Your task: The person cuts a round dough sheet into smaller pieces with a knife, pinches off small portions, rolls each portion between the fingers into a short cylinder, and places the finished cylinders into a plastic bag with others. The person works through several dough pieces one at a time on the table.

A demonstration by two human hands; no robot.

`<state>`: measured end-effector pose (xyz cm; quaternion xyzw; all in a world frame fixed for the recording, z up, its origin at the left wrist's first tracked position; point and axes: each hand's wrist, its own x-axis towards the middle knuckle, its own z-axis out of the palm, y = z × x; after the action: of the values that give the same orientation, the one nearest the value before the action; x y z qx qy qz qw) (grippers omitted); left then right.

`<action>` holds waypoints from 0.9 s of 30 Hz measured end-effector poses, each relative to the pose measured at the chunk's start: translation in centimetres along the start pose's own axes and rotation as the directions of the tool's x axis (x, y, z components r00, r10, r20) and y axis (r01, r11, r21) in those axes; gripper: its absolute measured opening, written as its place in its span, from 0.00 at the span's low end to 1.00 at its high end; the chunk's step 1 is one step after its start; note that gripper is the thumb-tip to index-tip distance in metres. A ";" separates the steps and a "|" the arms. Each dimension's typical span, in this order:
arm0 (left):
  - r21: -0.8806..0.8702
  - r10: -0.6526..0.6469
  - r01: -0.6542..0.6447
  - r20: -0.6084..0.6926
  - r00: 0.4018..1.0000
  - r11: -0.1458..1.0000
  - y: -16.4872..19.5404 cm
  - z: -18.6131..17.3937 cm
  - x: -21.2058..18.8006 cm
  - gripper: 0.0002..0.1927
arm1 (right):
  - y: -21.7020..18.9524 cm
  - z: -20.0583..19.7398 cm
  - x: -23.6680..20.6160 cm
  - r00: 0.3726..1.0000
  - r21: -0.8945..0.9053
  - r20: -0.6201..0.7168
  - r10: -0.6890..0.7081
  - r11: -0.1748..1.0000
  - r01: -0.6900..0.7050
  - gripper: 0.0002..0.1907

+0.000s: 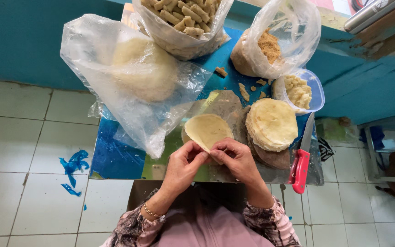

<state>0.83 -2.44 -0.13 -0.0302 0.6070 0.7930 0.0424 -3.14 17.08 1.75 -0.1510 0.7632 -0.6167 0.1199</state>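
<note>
Both hands, left hand (182,165) and right hand (237,158), pinching one round dough wrapper (206,131) at its near edge, one wrapper stack (271,124) just right, three plastic bags behind, one red-handled knife (302,161).

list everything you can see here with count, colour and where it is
dough round: one, pale yellow, pinched at its near edge by both hands
stack of rounds: one, pale yellow, right of it
plastic bags: three, clear; white dough far left, beige sticks top centre, brown crumbs top right
tub: one, clear, pale filling, far right
knife: one, red handle, right edge
board: one, blue
floor tiles: white
bracelet: one, gold, left wrist
left hand: on the round
right hand: on the round
</note>
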 end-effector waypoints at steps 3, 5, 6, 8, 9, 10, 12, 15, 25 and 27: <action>0.042 0.006 -0.005 -0.008 1.000 0.999 0.3 0.0 0.0 0.06 | -0.5 -0.3 0.1 0.998 -0.066 0.023 -0.050 0.996 0.051 0.07; 0.060 0.007 -0.005 -0.020 1.000 0.998 0.4 0.0 0.1 0.06 | -0.6 -0.4 0.1 0.997 -0.146 0.048 -0.061 0.987 0.067 0.08; 0.057 0.004 -0.003 -0.029 1.000 0.998 0.4 0.0 0.1 0.06 | -0.5 -0.4 0.1 0.999 -0.133 0.040 -0.036 0.990 0.042 0.07; 0.050 0.003 -0.002 -0.029 1.000 0.999 0.3 0.0 0.1 0.05 | -0.2 -0.3 0.2 1.000 -0.105 0.020 0.015 0.994 -0.013 0.07; 0.046 0.005 -0.004 -0.025 1.000 0.999 0.2 0.0 0.1 0.05 | 0.0 -0.3 0.3 0.998 -0.014 0.025 0.052 0.999 -0.052 0.06; 0.041 0.009 -0.009 -0.021 1.000 0.999 0.1 -0.1 0.1 0.05 | 0.2 -0.4 0.4 0.996 0.076 0.033 0.087 0.993 -0.089 0.06; 0.087 0.016 -0.011 -0.055 0.998 0.996 -0.2 -0.2 -0.1 0.04 | 0.6 -0.7 0.6 0.990 0.177 0.018 0.143 0.974 -0.144 0.06; -0.003 0.116 -0.117 -0.051 0.992 0.993 -0.8 -0.6 -0.1 0.03 | 1.0 -1.2 0.8 0.979 0.218 -0.058 0.198 0.959 -0.181 0.06; -0.374 -0.035 0.027 -0.013 0.999 0.927 0.4 -0.7 0.0 0.14 | 1.4 0.0 0.3 0.976 0.732 0.073 0.207 0.653 -0.194 0.07; -0.234 0.001 -0.016 -0.061 0.998 0.972 1.3 0.1 0.0 0.13 | 1.1 0.8 0.0 0.976 0.737 0.063 0.210 0.649 -0.188 0.07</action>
<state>0.72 -2.69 1.13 -0.0565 0.5101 0.8581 0.0166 -2.89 16.55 0.51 0.0037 0.4618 -0.8575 0.2270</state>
